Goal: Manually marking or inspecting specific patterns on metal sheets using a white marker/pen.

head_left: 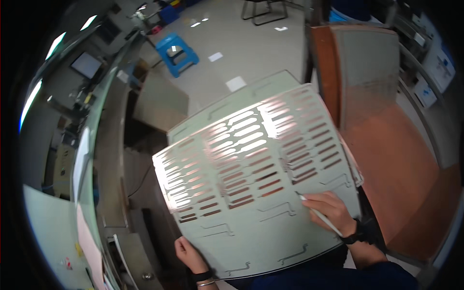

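A large pale green panel (244, 212) lies tilted before me, patterned with rows of shiny copper-coloured strips and thin dark lines. Beneath it, another pale sheet (285, 78) sticks out along the far side. My left hand (188, 255) is closed at the panel's near left edge; the panel hides some of its fingers. In my right hand (331, 212) is a slim white pen (325, 221), its tip on or just over the panel to the right of the middle, near the copper strips.
To the right stand large copper-coloured sheets (396, 179) and an upright grey board (369, 72). Along the left runs a workbench (111, 159) with papers, and a cabinet (135, 261) below. A blue plastic stool (176, 53) and a dark chair frame (265, 14) stand farther off.
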Action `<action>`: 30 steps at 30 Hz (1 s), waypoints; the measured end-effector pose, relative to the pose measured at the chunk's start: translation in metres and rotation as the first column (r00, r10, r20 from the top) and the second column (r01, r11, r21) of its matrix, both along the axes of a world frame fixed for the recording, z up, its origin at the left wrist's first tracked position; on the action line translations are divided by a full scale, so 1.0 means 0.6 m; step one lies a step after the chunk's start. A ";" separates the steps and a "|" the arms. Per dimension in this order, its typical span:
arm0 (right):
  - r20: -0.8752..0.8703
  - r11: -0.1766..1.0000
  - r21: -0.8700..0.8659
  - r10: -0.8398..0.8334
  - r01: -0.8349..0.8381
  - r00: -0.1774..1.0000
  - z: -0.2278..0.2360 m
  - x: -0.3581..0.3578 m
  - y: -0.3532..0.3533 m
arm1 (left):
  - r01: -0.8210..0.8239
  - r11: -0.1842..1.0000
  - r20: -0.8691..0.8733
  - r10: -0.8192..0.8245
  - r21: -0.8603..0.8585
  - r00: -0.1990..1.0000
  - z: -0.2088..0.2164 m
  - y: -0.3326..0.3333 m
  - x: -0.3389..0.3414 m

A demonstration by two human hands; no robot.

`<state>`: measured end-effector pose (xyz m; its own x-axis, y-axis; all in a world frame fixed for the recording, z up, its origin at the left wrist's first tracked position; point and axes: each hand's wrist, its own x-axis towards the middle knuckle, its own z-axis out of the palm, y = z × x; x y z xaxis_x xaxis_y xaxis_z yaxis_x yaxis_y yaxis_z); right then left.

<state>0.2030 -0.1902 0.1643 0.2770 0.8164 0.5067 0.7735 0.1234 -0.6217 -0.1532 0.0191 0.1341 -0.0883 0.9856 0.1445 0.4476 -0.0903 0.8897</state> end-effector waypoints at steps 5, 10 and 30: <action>-0.469 0.947 -0.014 -0.290 0.322 0.834 -0.032 0.031 -0.050 | -0.002 0.999 -0.043 0.004 0.051 0.999 0.001 -0.008 0.037; -0.268 0.736 0.128 -0.620 0.665 0.738 -0.028 0.171 -0.007 | -0.053 0.987 -0.137 0.074 0.151 0.988 0.000 -0.013 0.033; -0.596 0.724 0.591 0.094 0.356 0.798 0.204 0.316 -0.011 | 0.305 0.815 0.420 -0.529 0.492 0.737 0.204 0.067 0.096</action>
